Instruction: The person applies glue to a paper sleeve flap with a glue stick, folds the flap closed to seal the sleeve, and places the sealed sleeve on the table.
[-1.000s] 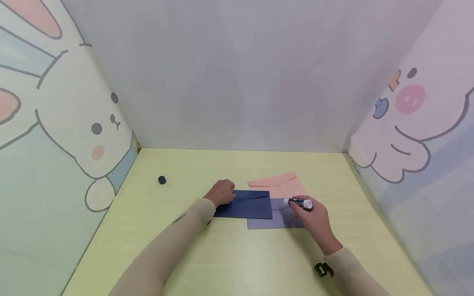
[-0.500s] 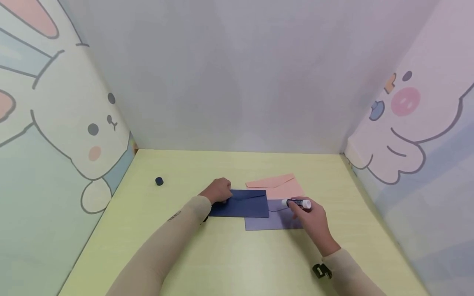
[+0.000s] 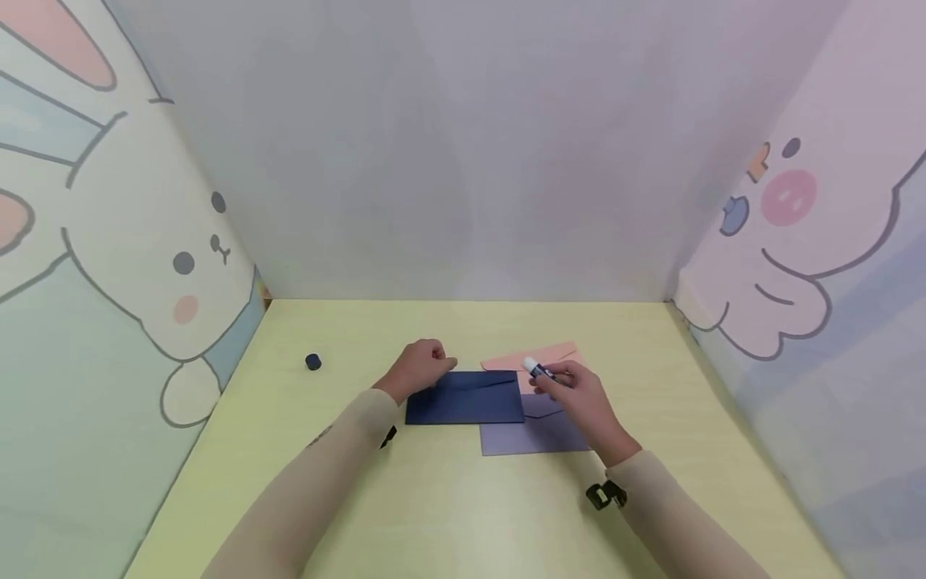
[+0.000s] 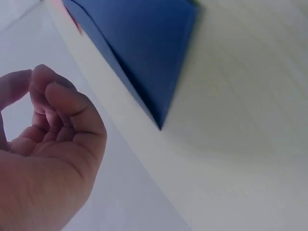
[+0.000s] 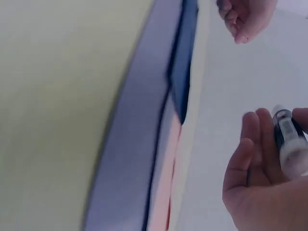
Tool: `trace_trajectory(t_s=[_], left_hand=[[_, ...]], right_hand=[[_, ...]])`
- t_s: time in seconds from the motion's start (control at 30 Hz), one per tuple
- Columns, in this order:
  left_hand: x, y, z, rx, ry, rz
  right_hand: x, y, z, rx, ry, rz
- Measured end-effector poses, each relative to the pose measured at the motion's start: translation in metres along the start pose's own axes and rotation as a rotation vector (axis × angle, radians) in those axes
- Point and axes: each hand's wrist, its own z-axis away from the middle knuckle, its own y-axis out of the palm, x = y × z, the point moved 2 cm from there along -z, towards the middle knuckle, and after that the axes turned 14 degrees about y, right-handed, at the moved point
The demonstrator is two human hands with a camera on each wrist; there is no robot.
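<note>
My left hand hovers over the upper left corner of a navy envelope, apart from it. In the left wrist view its fingers are loosely curled and hold nothing. Between thumb and fingers my right hand grips an uncapped glue stick, white end pointing up and left. The navy envelope overlaps a purple envelope, whose right side is partly hidden by my right hand. Behind them lies a pink envelope, partly covered. The right wrist view shows the glue stick held above the envelopes.
A small dark cap stands on the pale yellow table, to the left. Walls enclose the table: a plain grey back wall and side walls printed with cartoon animals.
My left hand has lifted off the navy envelope. My right hand has moved left and up with the glue stick, which has turned from nearly level to slanted.
</note>
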Motion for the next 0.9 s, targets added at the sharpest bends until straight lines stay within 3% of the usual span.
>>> trace_trajectory(t_s=[0.13, 0.3, 0.53, 0.7, 0.9], left_hand=[[-0.013, 0.0, 0.008, 0.006, 0.04, 0.072], [-0.033, 0.018, 0.025, 0.028, 0.08, 0.192], [-0.057, 0.037, 0.041, -0.08, 0.133, 0.4], [-0.065, 0.035, 0.041, -0.156, 0.154, 0.428], [-0.069, 0.03, 0.039, -0.193, 0.161, 0.417]], right_hand=[[0.018, 0.021, -0.017, 0.137, -0.002, -0.014], [0.034, 0.045, -0.022, 0.204, 0.038, -0.083], [0.052, 0.054, -0.012, 0.19, -0.059, -0.123], [0.064, 0.052, -0.008, 0.164, -0.108, -0.088], [0.074, 0.053, -0.004, 0.127, -0.136, -0.053]])
